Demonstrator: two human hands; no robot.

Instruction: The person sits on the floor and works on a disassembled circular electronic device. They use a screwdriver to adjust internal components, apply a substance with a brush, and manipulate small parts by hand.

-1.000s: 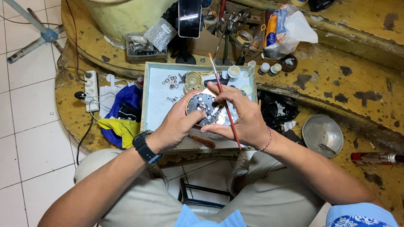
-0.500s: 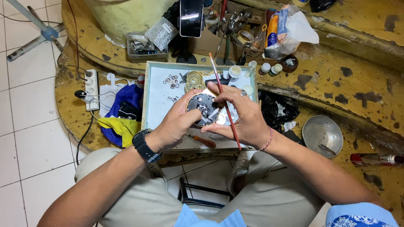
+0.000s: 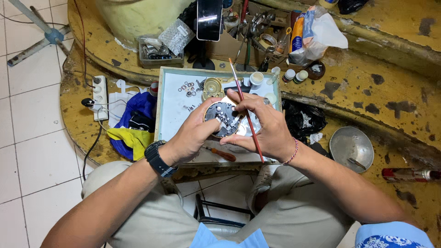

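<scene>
Worktop (image 3: 367,92): I see a worn yellow curved surface, paint flaking, wrapping round the seated person from far left to right.
Tray (image 3: 170,110): a pale shallow tray sits on the worktop right in front of me, with loose washers and small parts at its far end.
Cloth (image 3: 133,124): a blue and yellow bundle just left of the tray, a white power strip (image 3: 99,97) beyond it.
Metal bowl (image 3: 351,148): on the right, well apart from the tray.
Left hand (image 3: 195,133): curled closed on the round mechanism (image 3: 223,118), thumb and fingers cupping its left edge, holding it above the tray's middle.
Right hand (image 3: 266,126): fingers pinched on the mechanism's right side, while a thin red-handled brush (image 3: 245,110) lies gripped across it, bristle end pointing far.
Screwdriver (image 3: 220,153): small, orange-handled, lying on the tray's near edge under the hands.
Step in hand: I judge fine work on the mechanism's exposed face, both hands steadying it.
Next move: I judge it calls for a firm left hold and light fingertip pressure.
</scene>
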